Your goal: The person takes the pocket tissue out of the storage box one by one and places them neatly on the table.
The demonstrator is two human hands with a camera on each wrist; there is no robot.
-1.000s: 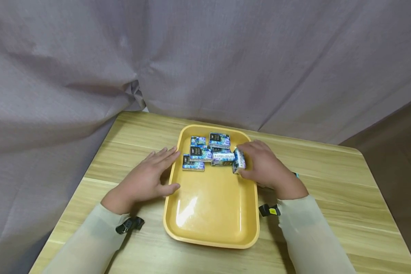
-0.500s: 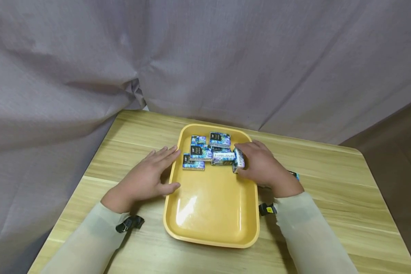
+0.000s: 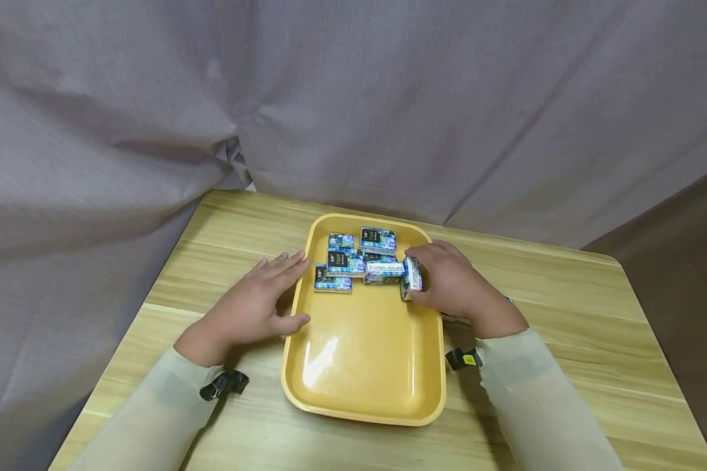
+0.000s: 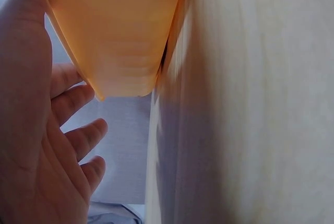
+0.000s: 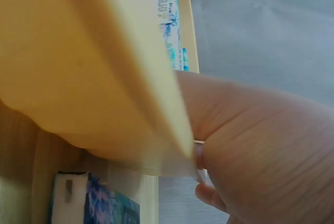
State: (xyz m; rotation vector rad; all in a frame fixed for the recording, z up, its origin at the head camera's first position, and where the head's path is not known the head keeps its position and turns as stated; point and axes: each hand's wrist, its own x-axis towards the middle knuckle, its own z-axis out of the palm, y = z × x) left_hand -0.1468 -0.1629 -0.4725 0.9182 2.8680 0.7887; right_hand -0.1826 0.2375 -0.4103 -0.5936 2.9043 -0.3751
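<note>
A yellow tray [image 3: 362, 353] lies on the table with several small blue patterned packs at its far end. My right hand [image 3: 453, 281] reaches over the tray's right rim and grips a pack [image 3: 412, 278] standing on its edge, beside another pack [image 3: 384, 272] that shows a white label. My left hand [image 3: 250, 311] rests against the left rim, fingers spread and holding nothing. In the left wrist view, the left hand [image 4: 52, 125] touches the tray's side [image 4: 120, 36]. The right wrist view shows the right hand [image 5: 261, 140] over the rim, its fingertips mostly hidden.
Outside the tray on the right, another patterned pack [image 5: 112, 203] lies on the table, mostly hidden by my right arm in the head view. A grey curtain [image 3: 353, 104] hangs behind the wooden table [image 3: 577, 327].
My right hand shifted slightly left and then slightly back right, with the gripped pack moving along. The left hand and the tray have barely moved.
</note>
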